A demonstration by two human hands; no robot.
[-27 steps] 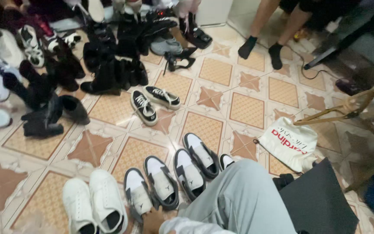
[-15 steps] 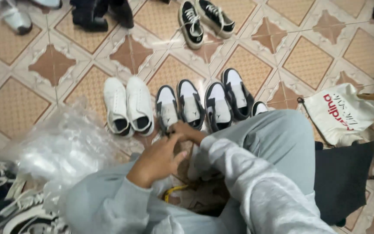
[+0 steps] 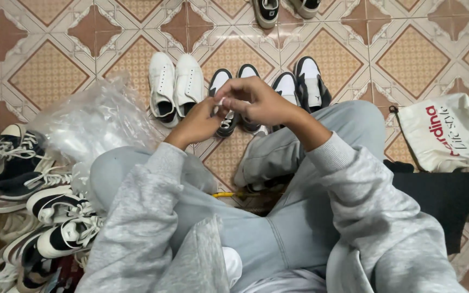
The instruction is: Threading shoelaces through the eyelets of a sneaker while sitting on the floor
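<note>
Left hand (image 3: 197,123) and right hand (image 3: 256,100) meet, seemingly pinching (fingertips hidden) over black-and-white sneakers (image 3: 234,97).

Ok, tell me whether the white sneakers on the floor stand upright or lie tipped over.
Upright. The white sneakers stand side by side on their soles on the tiled floor, openings facing up, just left of the left hand.

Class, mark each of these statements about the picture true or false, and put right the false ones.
1. Both hands, left hand and right hand, meet above the black-and-white shoes. True.
2. The white shoes lie on a wooden table. False: they stand on the tiled floor.
3. A clear plastic bag lies left of the hands. True.
4. The white cloth bag hangs from the right hand. False: it lies on the floor.
</note>
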